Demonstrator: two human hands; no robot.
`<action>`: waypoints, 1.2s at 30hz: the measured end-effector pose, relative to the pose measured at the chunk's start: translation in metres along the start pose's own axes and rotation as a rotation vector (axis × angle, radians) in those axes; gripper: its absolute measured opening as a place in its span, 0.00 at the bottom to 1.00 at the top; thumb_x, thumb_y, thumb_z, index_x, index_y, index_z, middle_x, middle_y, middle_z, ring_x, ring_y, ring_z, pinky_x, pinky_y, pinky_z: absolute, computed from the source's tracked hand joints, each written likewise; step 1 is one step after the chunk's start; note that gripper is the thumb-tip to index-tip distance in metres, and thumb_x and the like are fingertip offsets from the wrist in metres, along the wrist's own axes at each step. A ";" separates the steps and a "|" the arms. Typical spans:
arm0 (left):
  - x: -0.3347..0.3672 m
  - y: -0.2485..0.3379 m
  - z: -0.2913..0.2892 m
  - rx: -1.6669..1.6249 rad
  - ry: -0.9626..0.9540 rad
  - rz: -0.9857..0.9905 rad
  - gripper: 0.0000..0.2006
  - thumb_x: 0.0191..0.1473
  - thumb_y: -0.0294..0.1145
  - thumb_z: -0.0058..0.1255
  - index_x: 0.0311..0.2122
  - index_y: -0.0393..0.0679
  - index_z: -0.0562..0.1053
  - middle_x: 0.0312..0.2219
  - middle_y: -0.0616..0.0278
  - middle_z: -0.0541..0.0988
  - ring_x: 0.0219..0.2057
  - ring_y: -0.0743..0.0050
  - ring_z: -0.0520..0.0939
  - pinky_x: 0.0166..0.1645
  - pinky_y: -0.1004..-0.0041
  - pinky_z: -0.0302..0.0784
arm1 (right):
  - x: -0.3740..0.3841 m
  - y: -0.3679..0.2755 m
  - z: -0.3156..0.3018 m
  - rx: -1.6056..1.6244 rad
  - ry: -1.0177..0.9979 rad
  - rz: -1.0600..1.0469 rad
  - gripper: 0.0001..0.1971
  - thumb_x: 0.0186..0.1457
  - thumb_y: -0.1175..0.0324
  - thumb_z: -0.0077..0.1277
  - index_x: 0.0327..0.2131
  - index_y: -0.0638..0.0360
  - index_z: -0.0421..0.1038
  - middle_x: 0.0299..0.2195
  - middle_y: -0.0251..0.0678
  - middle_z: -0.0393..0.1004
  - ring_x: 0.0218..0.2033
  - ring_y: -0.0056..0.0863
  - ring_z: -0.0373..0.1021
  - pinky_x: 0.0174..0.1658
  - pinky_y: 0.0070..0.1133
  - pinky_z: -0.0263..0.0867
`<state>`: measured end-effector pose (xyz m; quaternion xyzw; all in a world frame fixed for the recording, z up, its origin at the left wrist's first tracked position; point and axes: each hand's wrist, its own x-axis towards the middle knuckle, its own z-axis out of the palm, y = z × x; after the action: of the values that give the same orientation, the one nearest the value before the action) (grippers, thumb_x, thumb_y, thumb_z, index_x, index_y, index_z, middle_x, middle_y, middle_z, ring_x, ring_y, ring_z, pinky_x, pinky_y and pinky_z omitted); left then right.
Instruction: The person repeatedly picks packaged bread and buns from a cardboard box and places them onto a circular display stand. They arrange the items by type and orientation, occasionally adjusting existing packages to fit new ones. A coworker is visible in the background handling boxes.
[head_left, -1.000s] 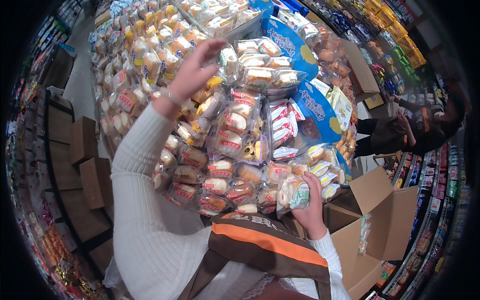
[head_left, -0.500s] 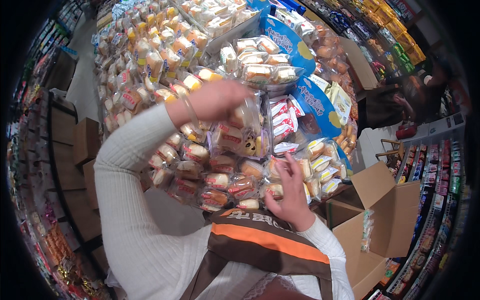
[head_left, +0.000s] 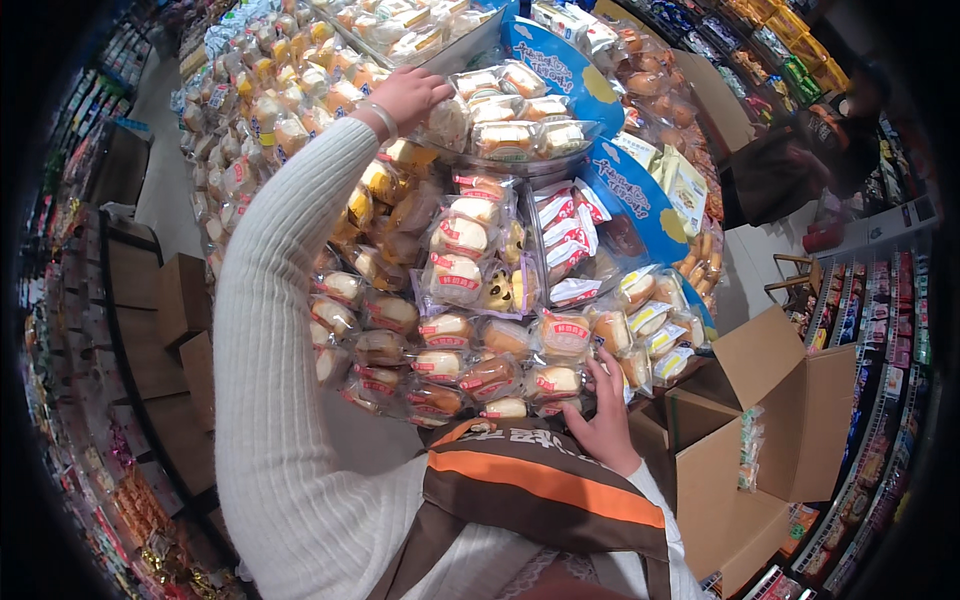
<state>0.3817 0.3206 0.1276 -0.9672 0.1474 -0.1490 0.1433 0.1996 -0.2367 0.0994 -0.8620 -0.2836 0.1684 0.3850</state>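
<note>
My left hand (head_left: 408, 98) reaches far out, its fingers closed over the upper edge of a clear-wrapped bread packet (head_left: 447, 126) at the left end of a compartment of similar bread. The thumb is hidden. My right hand (head_left: 606, 420) is near the front edge of the display, fingers apart and holding nothing. Its fingertips are beside a red-labelled bread packet (head_left: 555, 381). Between the hands, red-labelled bread packets (head_left: 460, 236) lie stacked on a packet of panda-faced cakes (head_left: 498, 292).
Red-and-white packets (head_left: 566, 240) fill a compartment behind a blue curved sign (head_left: 632, 195). An open cardboard box (head_left: 735, 470) stands at the near right. Yellow-labelled breads (head_left: 655, 320) lie by the right edge. Another person (head_left: 800, 170) is at the far right.
My left hand has moved away from the red-labelled stack, up to the farther bread compartment. The stack is now uncovered. My right hand has shifted slightly down and right.
</note>
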 end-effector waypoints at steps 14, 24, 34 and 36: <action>-0.007 0.004 0.014 -0.252 -0.109 0.020 0.25 0.40 0.24 0.58 0.49 0.47 0.72 0.47 0.57 0.77 0.54 0.51 0.75 0.58 0.59 0.70 | -0.018 0.025 0.005 0.076 0.117 0.050 0.38 0.50 0.73 0.63 0.64 0.62 0.58 0.65 0.47 0.53 0.53 0.39 0.69 0.55 0.31 0.69; 0.007 0.028 0.025 -0.102 0.068 -0.186 0.22 0.36 0.44 0.69 0.39 0.51 0.76 0.37 0.65 0.81 0.44 0.60 0.80 0.50 0.61 0.72 | -0.046 0.037 0.006 0.169 0.150 0.121 0.38 0.51 0.72 0.62 0.65 0.62 0.57 0.65 0.45 0.55 0.53 0.36 0.69 0.55 0.29 0.68; 0.010 0.043 0.029 -0.046 0.085 -0.390 0.21 0.41 0.49 0.67 0.39 0.51 0.75 0.36 0.66 0.80 0.42 0.60 0.80 0.47 0.59 0.71 | -0.038 0.037 0.020 0.154 0.080 0.070 0.38 0.51 0.71 0.62 0.65 0.62 0.57 0.65 0.47 0.55 0.53 0.36 0.70 0.57 0.30 0.66; 0.010 0.036 0.021 -0.057 -0.016 -0.362 0.23 0.41 0.50 0.68 0.41 0.51 0.75 0.38 0.65 0.79 0.44 0.59 0.80 0.49 0.59 0.72 | -0.038 0.036 0.016 0.121 0.103 0.042 0.37 0.51 0.71 0.62 0.64 0.63 0.58 0.64 0.48 0.57 0.52 0.35 0.70 0.57 0.30 0.67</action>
<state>0.3885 0.2892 0.0992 -0.9828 -0.0259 -0.1601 0.0877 0.1748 -0.2708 0.0646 -0.8504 -0.2344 0.1488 0.4470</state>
